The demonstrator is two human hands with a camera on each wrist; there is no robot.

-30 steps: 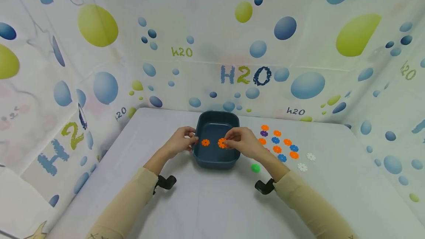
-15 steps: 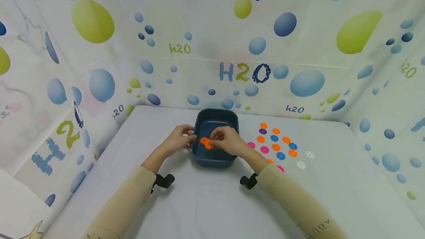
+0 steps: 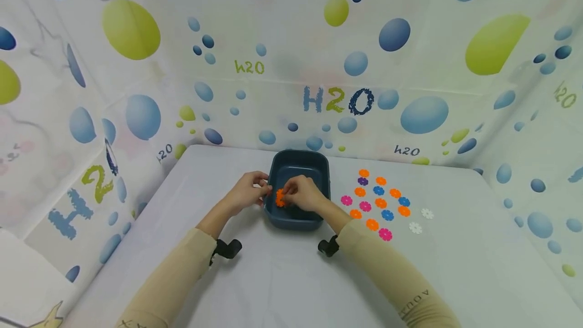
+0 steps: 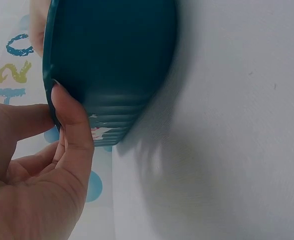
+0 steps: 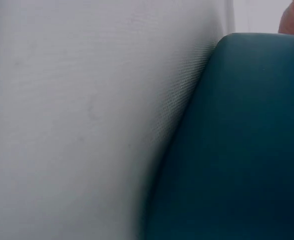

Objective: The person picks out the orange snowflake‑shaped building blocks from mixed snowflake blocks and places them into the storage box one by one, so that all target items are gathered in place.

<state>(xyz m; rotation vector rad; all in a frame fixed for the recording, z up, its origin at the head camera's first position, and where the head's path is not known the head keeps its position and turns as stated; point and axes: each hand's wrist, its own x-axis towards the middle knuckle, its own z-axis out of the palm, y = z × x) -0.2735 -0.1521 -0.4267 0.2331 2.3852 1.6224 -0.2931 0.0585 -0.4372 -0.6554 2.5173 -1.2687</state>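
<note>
A dark blue-green plastic basin [image 3: 296,223] stands on the white-covered table. My left hand [image 3: 245,194] pinches its left rim between thumb and fingers, which the left wrist view shows close up. Inside the basin, toward its left side, my right hand [image 3: 304,194] pinches an orange flower-shaped disc [image 3: 280,198]. Its fingers partly cover the orange, so I cannot tell how the two orange discs overlap there. The right wrist view holds mostly the basin's outer wall [image 5: 236,135], with a bit of a hand at the top right corner.
Right of the basin lie several loose flower discs: orange [image 3: 380,203], blue [image 3: 387,215], pink [image 3: 385,234], purple [image 3: 362,181] and white [image 3: 415,228]. A patterned cloth [image 3: 337,130] hangs behind the table and along both sides.
My right hand has moved left across the basin, bringing its orange disc to the one at the left. More loose discs now show beside the forearm; the green one is hidden. The left hand stays on the rim.
</note>
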